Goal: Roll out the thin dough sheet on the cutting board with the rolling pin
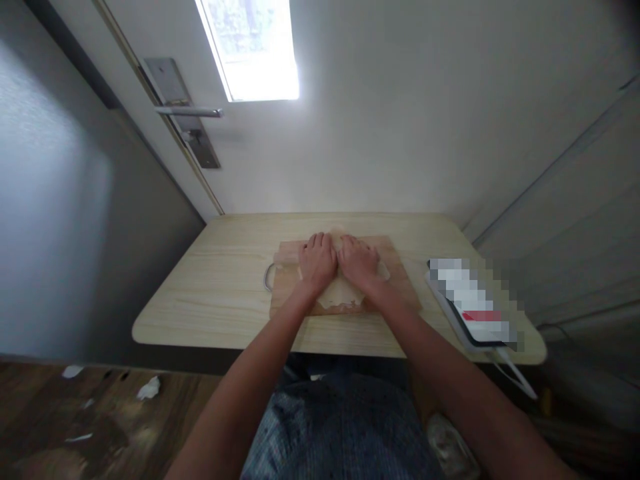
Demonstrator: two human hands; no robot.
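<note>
A wooden cutting board lies in the middle of the pale wooden table. A thin, pale sheet of dough is spread on the board. My left hand and my right hand rest side by side on top of it, palms down, fingers stretched forward and close together. Under them lies what looks like a rolling pin, with one end sticking out to the left of my left hand. The middle of the pin and much of the dough are hidden by my hands.
A tablet or phone in a white case, with a white cable, lies at the table's right front corner. A metal handle sticks out of the board's left side. A door with a lever handle stands behind. Scraps litter the floor.
</note>
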